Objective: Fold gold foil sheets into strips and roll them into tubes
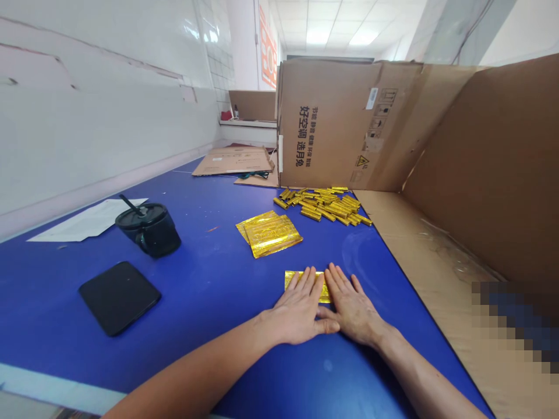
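A gold foil sheet (pixel 325 294) lies on the blue table, partly covered by both hands. My left hand (pixel 299 305) rests flat across its left and middle part, fingers stretched forward. At its right edge my right hand (pixel 353 305) also lies flat with the fingers out. The two thumbs meet or overlap just below the foil. Beyond the hands sits a small stack of flat gold foil sheets (pixel 275 235) with embossed marks. Farther back is a heap of narrow gold foil rolls (pixel 327 205), several of them piled crosswise.
At the left stand a dark lidded mug (pixel 151 230) with a stick in the lid and a black flat pad (pixel 120 298). White paper (pixel 87 221) lies by the wall. A large cardboard box (pixel 336 125) borders the back and right, with flat cardboard (pixel 233 161) behind.
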`<state>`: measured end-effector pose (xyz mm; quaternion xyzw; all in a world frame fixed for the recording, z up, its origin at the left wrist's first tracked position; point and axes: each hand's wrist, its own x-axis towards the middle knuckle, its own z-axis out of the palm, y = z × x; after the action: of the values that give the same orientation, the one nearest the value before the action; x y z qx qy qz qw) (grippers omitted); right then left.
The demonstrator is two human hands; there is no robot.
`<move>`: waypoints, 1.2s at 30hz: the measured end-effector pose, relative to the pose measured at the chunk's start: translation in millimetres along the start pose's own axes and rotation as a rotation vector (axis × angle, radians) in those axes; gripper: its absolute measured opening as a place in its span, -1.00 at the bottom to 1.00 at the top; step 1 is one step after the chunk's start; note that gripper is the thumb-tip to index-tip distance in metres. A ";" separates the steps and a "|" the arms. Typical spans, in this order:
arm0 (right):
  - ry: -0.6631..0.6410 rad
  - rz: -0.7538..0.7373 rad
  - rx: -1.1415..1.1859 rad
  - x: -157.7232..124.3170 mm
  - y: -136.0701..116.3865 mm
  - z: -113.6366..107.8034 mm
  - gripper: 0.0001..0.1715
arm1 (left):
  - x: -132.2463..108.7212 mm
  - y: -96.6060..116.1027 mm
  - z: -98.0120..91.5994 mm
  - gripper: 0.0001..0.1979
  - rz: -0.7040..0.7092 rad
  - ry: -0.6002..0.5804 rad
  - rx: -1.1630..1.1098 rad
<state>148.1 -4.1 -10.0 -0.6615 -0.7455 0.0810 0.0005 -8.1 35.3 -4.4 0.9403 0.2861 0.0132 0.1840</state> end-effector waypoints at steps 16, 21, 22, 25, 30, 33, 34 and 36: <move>0.155 -0.155 0.187 -10.4 1.3 -9.2 -0.25 | 1.8 -2.9 9.4 -0.10 0.019 0.004 0.084; 0.039 -0.193 0.176 -10.7 -6.1 -2.9 -0.24 | 1.9 -6.2 7.8 -0.09 0.027 -0.001 0.086; 0.037 -0.168 0.155 -10.0 -4.0 -1.6 -0.24 | 1.7 -7.7 7.0 -0.08 0.026 0.006 0.082; 0.041 -0.109 0.080 -8.1 2.1 1.0 -0.24 | 0.8 -13.0 3.9 -0.07 0.010 0.012 0.080; 0.037 -0.093 0.025 -8.0 6.9 -0.9 -0.27 | 0.8 -18.1 0.4 -0.08 0.003 0.003 0.095; 0.030 -0.103 0.037 -8.2 11.4 -2.6 -0.25 | 0.8 -19.9 -1.0 -0.08 0.011 -0.008 0.112; 0.035 -0.104 0.046 -8.1 12.9 -2.8 -0.24 | 0.5 -21.1 -1.7 -0.08 0.015 -0.014 0.116; 0.060 -0.100 0.067 -7.6 15.4 -2.9 -0.22 | -0.5 -24.5 -3.5 -0.07 0.008 -0.016 0.119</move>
<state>164.5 -9.5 -8.2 -0.6250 -0.7743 0.0859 0.0494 -22.0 55.0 -9.8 0.9507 0.2812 -0.0106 0.1300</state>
